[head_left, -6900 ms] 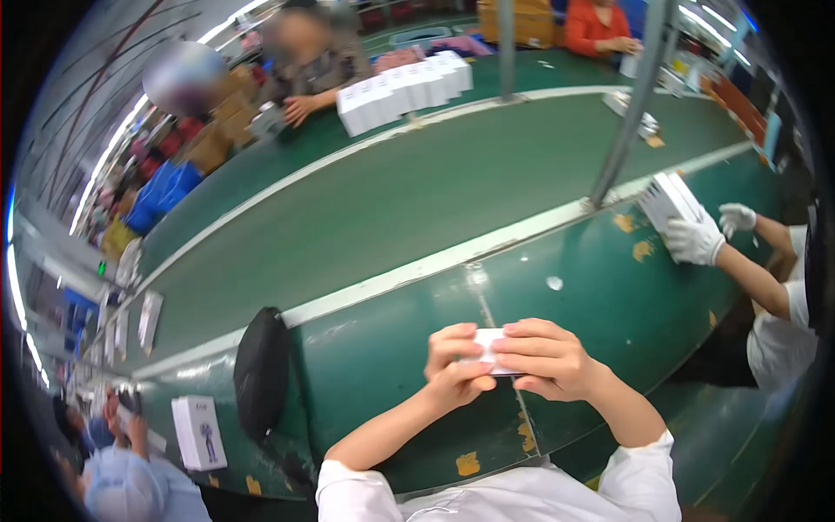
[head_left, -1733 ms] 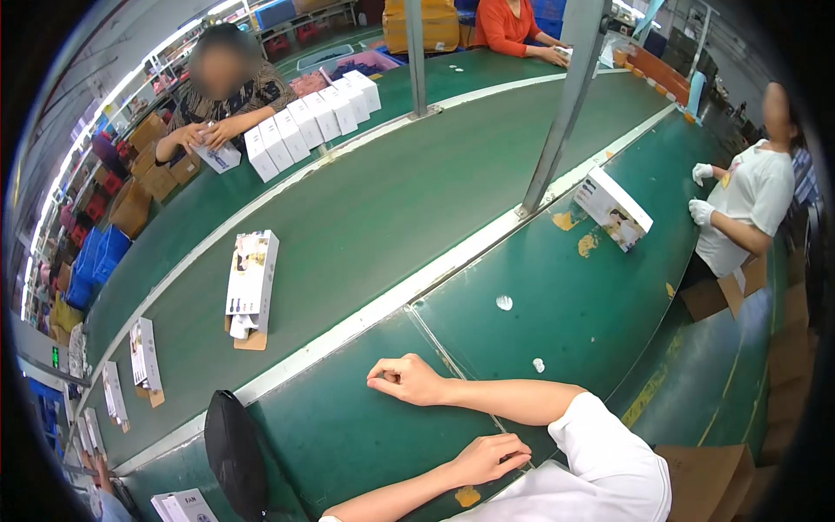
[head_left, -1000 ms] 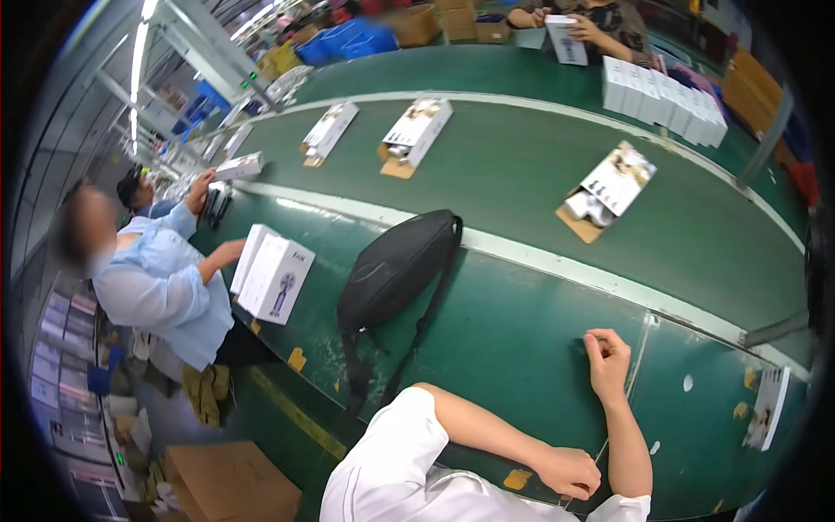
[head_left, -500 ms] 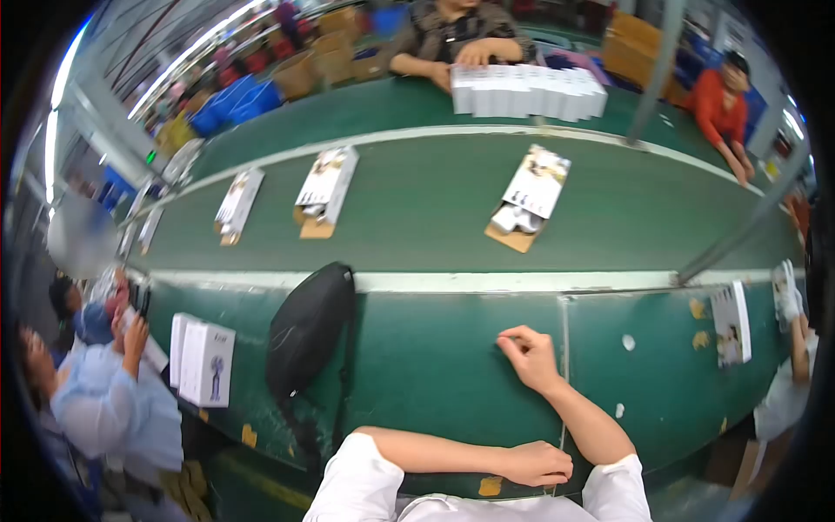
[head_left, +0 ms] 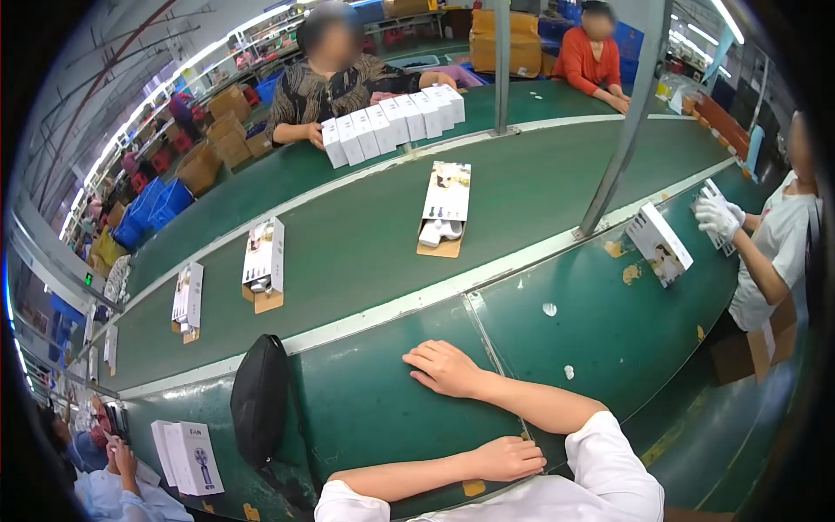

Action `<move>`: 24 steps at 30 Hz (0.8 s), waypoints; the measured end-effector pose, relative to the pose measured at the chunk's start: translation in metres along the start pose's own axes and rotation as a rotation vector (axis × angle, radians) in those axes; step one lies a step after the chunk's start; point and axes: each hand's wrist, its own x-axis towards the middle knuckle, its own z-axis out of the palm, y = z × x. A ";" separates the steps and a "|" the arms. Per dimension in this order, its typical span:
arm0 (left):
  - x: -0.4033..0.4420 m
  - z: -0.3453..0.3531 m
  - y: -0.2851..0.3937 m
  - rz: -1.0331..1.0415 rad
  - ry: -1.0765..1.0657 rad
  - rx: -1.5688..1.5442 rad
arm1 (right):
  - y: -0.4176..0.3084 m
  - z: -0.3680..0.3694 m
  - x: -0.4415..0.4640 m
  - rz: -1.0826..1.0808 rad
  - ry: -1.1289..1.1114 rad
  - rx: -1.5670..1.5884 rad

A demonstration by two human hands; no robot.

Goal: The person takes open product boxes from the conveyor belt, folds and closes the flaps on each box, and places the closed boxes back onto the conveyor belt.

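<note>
My right hand (head_left: 444, 367) lies palm down on the green table (head_left: 383, 426), fingers stretched out and thumb apart, holding nothing. Nearer my body, my left hand (head_left: 509, 458) rests by the table's front edge with its fingers curled together and nothing seen in it. A black bag (head_left: 260, 400) lies to the left of both hands. Beyond them, on the belt (head_left: 348, 235), an open-ended printed box (head_left: 446, 196) shows white parts inside. Two more such boxes, one (head_left: 263, 252) nearer and one (head_left: 186, 296) farther left, lie on the belt.
White fan boxes (head_left: 196, 457) stand at the left near a person in light blue. A printed box (head_left: 658, 245) stands at the right, near a gloved co-worker (head_left: 720, 217) holding another. Across the belt, a person touches a row of white boxes (head_left: 391, 126). Metal posts (head_left: 626, 130) rise beyond.
The small white item held between my hands in the oldest frame is gone from them. My right hand's fingers have uncurled. The view has turned, and belt boxes sit farther left relative to the bag.
</note>
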 end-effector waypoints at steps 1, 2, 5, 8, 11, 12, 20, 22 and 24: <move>-0.004 -0.005 0.004 0.026 0.002 0.025 | -0.005 0.006 0.001 -0.006 -0.004 0.000; -0.009 -0.009 0.008 0.052 0.006 0.051 | -0.007 0.012 0.003 -0.013 -0.010 -0.002; -0.024 -0.016 0.013 0.063 -0.039 0.083 | -0.021 0.018 0.012 -0.010 0.000 -0.012; -0.038 -0.029 0.031 0.102 0.008 0.162 | -0.040 0.031 0.021 0.012 0.013 -0.012; -0.065 -0.031 0.033 0.035 -0.114 0.166 | -0.050 0.047 0.030 0.037 0.015 -0.003; -0.071 -0.037 0.037 0.036 -0.106 0.173 | -0.055 0.055 0.033 0.047 0.016 0.006; -0.110 -0.060 0.062 0.038 -0.049 0.139 | -0.088 0.089 0.053 0.052 0.026 -0.018; -0.121 -0.065 0.066 0.037 -0.054 0.114 | -0.095 0.098 0.062 0.047 0.021 -0.016; -0.133 -0.067 0.068 0.032 -0.058 0.121 | -0.101 0.105 0.069 0.039 0.003 -0.034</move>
